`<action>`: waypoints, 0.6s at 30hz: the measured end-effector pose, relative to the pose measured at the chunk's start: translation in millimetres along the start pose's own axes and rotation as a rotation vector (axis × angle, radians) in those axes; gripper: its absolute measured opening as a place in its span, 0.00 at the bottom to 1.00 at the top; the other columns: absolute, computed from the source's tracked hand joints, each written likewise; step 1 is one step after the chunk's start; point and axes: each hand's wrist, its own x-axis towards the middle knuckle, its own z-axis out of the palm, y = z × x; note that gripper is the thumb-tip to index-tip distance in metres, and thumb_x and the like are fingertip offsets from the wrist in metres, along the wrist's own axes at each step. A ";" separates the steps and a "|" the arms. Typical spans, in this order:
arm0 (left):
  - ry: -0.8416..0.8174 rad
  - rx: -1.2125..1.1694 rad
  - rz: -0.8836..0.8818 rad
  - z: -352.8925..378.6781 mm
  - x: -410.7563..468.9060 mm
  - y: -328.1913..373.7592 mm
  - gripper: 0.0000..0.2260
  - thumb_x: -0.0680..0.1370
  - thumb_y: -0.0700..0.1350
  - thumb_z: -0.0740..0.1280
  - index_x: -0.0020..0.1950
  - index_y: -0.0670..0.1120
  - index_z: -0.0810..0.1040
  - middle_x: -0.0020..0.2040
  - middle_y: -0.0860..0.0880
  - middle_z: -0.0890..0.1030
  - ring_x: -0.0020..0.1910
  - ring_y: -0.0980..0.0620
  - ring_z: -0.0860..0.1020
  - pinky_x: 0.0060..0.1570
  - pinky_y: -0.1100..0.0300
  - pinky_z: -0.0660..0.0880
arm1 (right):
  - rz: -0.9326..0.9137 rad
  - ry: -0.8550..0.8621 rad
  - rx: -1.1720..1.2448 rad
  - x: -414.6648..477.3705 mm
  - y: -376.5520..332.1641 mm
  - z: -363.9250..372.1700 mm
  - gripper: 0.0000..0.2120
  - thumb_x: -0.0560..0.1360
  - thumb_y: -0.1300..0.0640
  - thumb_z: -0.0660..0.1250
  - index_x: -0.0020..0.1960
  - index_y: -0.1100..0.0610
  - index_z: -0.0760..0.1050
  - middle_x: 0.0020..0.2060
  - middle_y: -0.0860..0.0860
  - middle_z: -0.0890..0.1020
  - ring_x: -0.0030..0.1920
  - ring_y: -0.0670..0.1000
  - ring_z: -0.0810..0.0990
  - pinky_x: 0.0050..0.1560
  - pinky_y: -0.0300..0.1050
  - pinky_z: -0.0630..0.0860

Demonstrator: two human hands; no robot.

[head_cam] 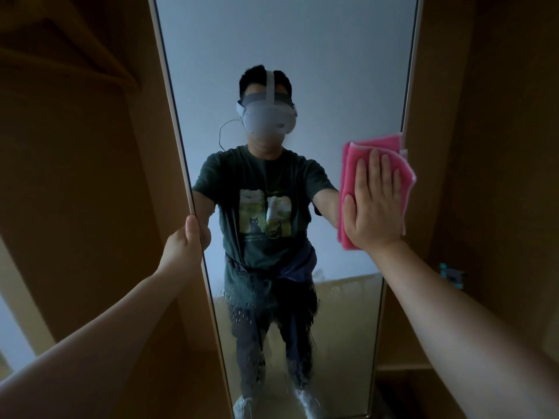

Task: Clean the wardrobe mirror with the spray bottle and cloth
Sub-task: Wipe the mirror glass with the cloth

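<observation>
The tall wardrobe mirror (pixel 302 40) fills the middle of the head view, in a pale frame. My right hand (pixel 373 204) lies flat on a folded pink cloth (pixel 351 164), pressing it against the glass by the mirror's right edge at mid height. My left hand (pixel 189 240) grips the mirror's left edge, thumb on the front. Spray droplets and streaks (pixel 242 313) cover the lower part of the glass. The spray bottle is not in view. A person's reflection stands in the glass.
Brown wardrobe panels (pixel 90 176) flank the mirror on both sides. A shelf corner shows at the upper left. A small teal object (pixel 452 275) sits low on the right, beside my right forearm.
</observation>
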 end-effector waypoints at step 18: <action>-0.102 -0.284 -0.199 23.2 -38.1 -31.8 0.24 0.81 0.61 0.47 0.57 0.51 0.78 0.51 0.53 0.81 0.50 0.62 0.78 0.49 0.68 0.69 | 0.007 -0.044 -0.003 -78.7 -9.0 14.3 0.29 0.82 0.47 0.44 0.78 0.59 0.44 0.76 0.59 0.51 0.77 0.57 0.45 0.77 0.56 0.44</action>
